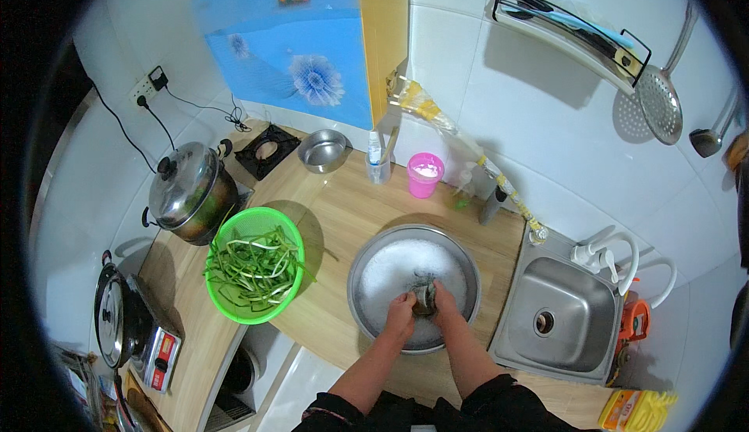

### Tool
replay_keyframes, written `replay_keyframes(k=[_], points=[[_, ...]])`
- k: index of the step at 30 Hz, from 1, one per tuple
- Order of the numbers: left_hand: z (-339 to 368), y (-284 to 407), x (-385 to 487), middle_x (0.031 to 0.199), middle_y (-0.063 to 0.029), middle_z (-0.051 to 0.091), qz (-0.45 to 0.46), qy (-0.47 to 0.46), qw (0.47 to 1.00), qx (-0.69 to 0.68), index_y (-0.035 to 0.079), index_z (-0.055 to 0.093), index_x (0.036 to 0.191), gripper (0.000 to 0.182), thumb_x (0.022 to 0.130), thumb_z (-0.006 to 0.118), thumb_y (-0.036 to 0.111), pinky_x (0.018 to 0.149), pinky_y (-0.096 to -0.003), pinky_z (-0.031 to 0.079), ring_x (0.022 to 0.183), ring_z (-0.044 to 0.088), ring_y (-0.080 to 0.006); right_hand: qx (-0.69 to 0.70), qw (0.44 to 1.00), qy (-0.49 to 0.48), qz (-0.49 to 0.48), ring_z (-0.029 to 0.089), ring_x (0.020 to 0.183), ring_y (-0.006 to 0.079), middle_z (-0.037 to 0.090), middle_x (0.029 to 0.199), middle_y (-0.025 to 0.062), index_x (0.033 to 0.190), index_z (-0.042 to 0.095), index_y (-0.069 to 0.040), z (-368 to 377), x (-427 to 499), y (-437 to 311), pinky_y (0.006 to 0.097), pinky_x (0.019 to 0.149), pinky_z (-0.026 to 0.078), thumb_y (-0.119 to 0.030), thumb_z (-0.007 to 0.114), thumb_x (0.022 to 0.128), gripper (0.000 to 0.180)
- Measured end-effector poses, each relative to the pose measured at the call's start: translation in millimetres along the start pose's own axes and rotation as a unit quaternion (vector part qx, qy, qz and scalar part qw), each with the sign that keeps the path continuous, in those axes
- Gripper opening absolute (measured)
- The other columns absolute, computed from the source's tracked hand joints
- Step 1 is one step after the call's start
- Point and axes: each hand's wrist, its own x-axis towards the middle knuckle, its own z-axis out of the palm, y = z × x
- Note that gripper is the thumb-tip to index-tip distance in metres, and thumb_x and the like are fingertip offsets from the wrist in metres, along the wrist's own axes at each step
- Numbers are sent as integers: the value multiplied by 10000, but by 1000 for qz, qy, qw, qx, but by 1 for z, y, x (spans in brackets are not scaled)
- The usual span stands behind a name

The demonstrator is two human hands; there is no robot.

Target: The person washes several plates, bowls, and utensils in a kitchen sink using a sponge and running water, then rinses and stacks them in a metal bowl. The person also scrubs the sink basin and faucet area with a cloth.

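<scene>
A wide steel basin (357,303) with whitish, sudsy-looking liquid stands on the wooden counter in front of me. Over its near half, my left hand (401,316) grips the left side of a small dark greyish item (425,300); whether it is a cloth or a scouring pad I cannot tell. My right hand (445,303) holds the same item from the right, its fingers partly hidden behind it. Left of the basin, a bright green plastic colander (301,268) holds a heap of long green vegetable stalks (260,268), some hanging over its rim.
At right is a steel sink (573,309) with a white faucet (597,256). Behind the basin stand a pink tub (425,180), a clear cup (378,171) and a steel bowl (322,151). A lidded pot (190,195) and a gas stove (161,362) are at left.
</scene>
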Motion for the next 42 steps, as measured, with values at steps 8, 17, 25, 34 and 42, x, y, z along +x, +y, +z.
replay_keyframes(k=[8, 17, 25, 34, 42], points=[[-1, -16, -11, 880, -129, 597, -79, 154, 985, 14, -30, 556, 946, 256, 833, 432, 163, 648, -363, 484, 785, 592, -221, 72, 997, 14, -3, 594, 797, 270, 551, 1000, 159, 1101, 474, 30, -25, 14, 39, 383, 664, 505, -253, 486, 824, 397], [12, -10, -67, 1014, -238, 532, 180, -5, 770, 612, 71, 475, 1094, 483, 817, 443, 466, 733, -469, 423, 849, 527, -420, 166, 984, -24, -63, 568, 871, 280, 548, 1029, 149, 1105, 468, 22, -58, 24, 74, 413, 733, 472, -264, 467, 865, 374], [2, -2, -81, 1047, -276, 498, 193, -34, 720, 666, 37, 435, 1117, 592, 814, 403, 545, 705, -464, 434, 874, 528, -417, 182, 980, -70, -47, 532, 917, 253, 528, 1048, 131, 1094, 491, 0, -33, -71, 47, 389, 777, 441, -360, 440, 878, 423], [-4, -3, -60, 759, -71, 529, -202, 44, 973, 100, 126, 533, 996, 443, 794, 422, 504, 528, -370, 396, 639, 501, -234, -542, 762, -44, -352, 541, 867, 369, 559, 894, 236, 963, 510, 39, -37, -104, 52, 423, 763, 401, -371, 444, 849, 431], [-2, 39, -55, 497, -4, 323, -347, -69, 926, 134, 179, 471, 690, 320, 783, 417, 480, 340, -257, 189, 412, 298, -130, -594, 685, -65, -417, 534, 852, 409, 563, 890, 246, 1028, 474, 5, -36, -80, 38, 466, 778, 393, -297, 444, 853, 350]])
